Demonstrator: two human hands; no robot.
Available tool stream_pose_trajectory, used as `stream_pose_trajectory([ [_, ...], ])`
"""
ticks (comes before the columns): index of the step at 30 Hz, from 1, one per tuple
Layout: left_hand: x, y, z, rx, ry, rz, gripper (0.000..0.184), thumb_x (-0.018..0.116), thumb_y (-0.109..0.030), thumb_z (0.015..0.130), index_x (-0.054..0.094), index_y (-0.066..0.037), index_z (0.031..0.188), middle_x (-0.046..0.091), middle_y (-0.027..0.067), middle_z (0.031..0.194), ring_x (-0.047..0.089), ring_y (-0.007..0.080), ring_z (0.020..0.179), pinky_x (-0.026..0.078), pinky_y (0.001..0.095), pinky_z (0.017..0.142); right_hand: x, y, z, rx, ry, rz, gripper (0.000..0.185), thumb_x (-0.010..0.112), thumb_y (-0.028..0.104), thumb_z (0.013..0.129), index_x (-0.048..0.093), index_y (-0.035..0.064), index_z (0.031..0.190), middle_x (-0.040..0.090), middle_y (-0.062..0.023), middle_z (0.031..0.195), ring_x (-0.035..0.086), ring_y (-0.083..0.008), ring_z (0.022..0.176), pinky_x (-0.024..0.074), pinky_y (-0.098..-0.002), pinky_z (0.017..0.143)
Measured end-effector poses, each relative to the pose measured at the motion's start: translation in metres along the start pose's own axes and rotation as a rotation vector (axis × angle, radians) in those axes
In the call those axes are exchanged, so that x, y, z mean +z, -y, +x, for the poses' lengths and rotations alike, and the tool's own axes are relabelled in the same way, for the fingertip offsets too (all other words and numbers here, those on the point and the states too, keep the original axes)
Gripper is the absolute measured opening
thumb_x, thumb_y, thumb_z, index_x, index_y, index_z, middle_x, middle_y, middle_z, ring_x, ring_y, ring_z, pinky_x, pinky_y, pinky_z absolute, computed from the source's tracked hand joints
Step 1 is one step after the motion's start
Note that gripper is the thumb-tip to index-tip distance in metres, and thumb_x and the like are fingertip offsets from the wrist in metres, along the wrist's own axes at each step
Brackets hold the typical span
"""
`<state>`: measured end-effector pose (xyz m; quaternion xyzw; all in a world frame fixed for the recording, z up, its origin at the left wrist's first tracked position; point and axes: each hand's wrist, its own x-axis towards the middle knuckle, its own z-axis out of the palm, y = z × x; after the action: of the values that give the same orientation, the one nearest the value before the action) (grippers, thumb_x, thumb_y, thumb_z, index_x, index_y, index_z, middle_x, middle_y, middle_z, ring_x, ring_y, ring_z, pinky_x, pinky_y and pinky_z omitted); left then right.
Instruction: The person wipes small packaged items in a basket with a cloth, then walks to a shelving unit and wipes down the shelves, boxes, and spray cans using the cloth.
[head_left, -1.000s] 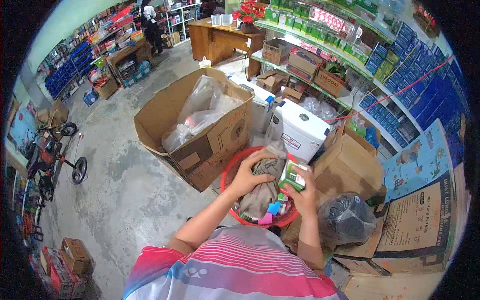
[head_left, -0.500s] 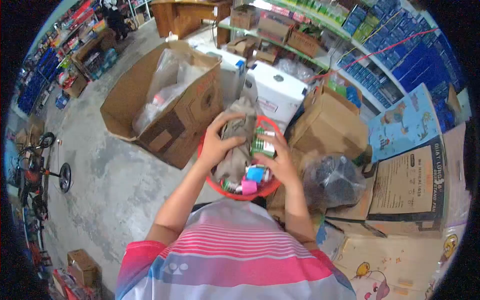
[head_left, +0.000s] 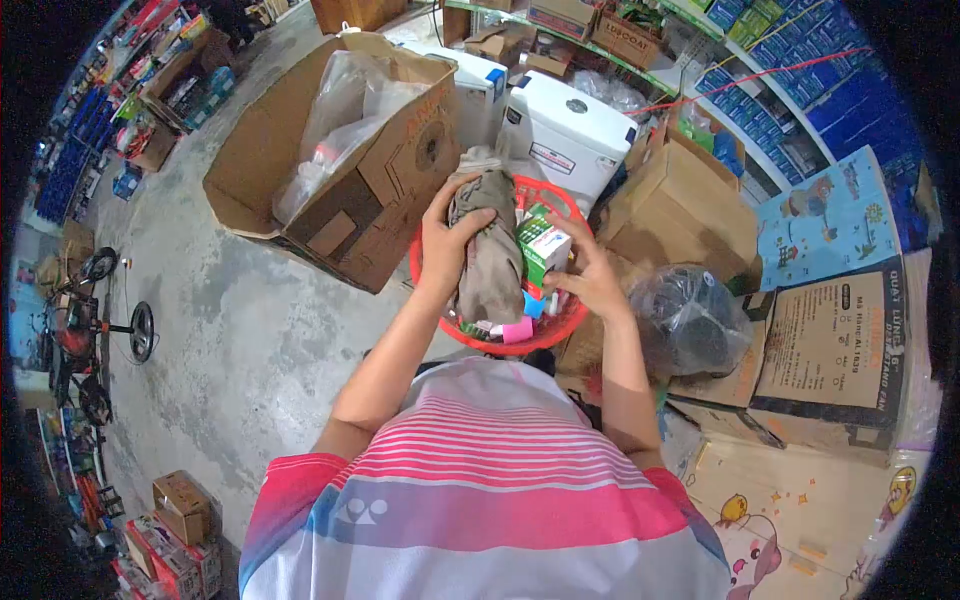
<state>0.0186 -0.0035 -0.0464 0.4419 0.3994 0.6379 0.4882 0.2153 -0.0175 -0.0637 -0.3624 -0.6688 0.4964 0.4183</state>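
A red plastic basket (head_left: 578, 318) holds small packages, among them a pink item (head_left: 517, 331) and a blue one (head_left: 534, 305). My left hand (head_left: 450, 232) is wrapped round the left side of a crumpled grey-brown cloth (head_left: 492, 262), which lies over the basket's left part. To the right of the cloth, my right hand (head_left: 592, 277) grips a green and white box (head_left: 543, 247), its fingers on the box's right side. The box is tilted and close to the cloth.
A large open carton (head_left: 350, 215) with plastic bags stands left of the basket. White tanks (head_left: 565, 135) stand behind it. To the right are a brown carton (head_left: 690, 215), a plastic-wrapped dark object (head_left: 690, 320) and a printed fan box (head_left: 830, 350). Stocked shelves line the back.
The view has tilted down since a second ago. The green and white box was lowered into the basket area, then lifted and turned beside the cloth. My left hand stays on the cloth.
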Motion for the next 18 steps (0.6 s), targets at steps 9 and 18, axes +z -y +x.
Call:
stream_pose_trajectory([
  [9,-0.007,-0.004,-0.001,0.053,-0.074,-0.011,0.04,0.062,-0.004,0.062,0.054,-0.001,0.101,0.057,0.0074,0.094,0.053,0.0145,0.087,0.039,0.026,0.08,0.029,-0.013,0.004,0.082,-0.164,-0.036,0.059,0.069,0.004,0.063,0.043,0.0068,0.116,0.049,-0.0066,0.111,0.046,-0.0151,0.103,0.0352,-0.0272,0.089],
  [18,-0.074,0.071,-0.031,-0.004,-0.083,0.491,0.041,0.066,-0.012,0.06,0.056,-0.002,0.098,0.055,0.0099,0.098,0.05,0.0195,0.094,0.038,0.0295,0.084,0.006,-0.055,0.014,0.004,-0.286,-0.11,0.055,0.069,0.0,0.062,0.045,0.0069,0.111,0.05,-0.0063,0.108,0.049,-0.016,0.1,0.039,-0.0292,0.086],
])
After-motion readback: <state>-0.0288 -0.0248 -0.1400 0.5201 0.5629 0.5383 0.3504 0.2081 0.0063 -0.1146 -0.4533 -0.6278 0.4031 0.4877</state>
